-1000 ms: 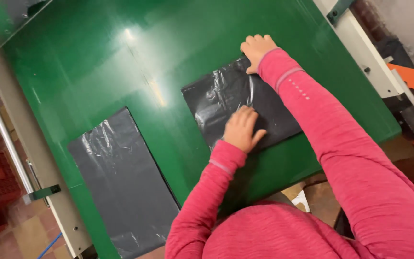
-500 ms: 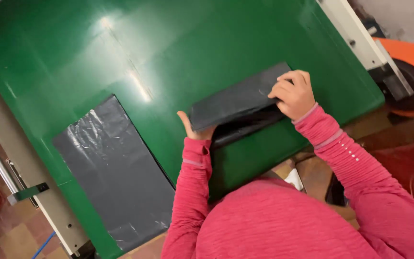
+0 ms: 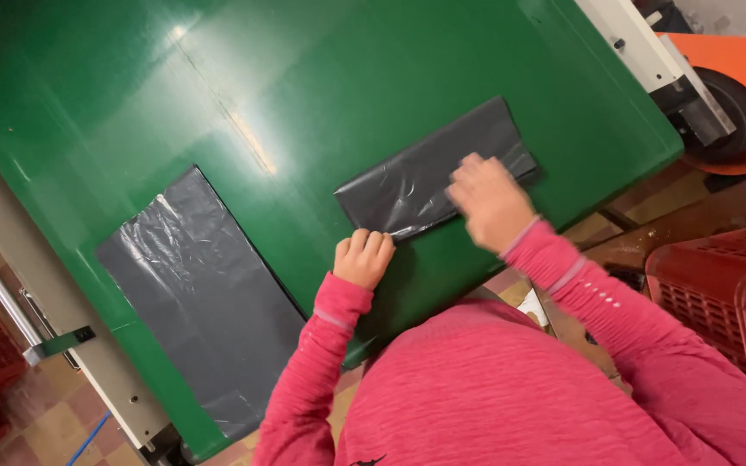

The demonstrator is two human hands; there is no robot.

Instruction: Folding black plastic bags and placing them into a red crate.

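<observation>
Head view, looking down on a green table (image 3: 373, 95). A folded dark grey bag (image 3: 429, 177) lies near the table's near edge, in front of the person. Its long axis runs slantwise, from the lower left beside the left hand (image 3: 363, 257) up to the upper right, toward the table's right end. The right hand (image 3: 489, 200) rests flat on top of the bag's right half, fingers close together and pressed down on the plastic, not closed around it. The left hand sits at the bag's lower left corner, fingers curled together with the tips at the folded edge; whether they pinch the plastic or merely touch it cannot be told. The bag thus lies under the right hand and just ahead of the left fingers; the right hand is the nearer to its middle.

Count: two bags, two hands. The second bag (image 3: 205, 298), unfolded and flat, lies well apart to the left, reaching the table's near edge. A red crate (image 3: 718, 293) stands at the right, and an orange wheeled machine (image 3: 731, 95) beyond the table's right end.
</observation>
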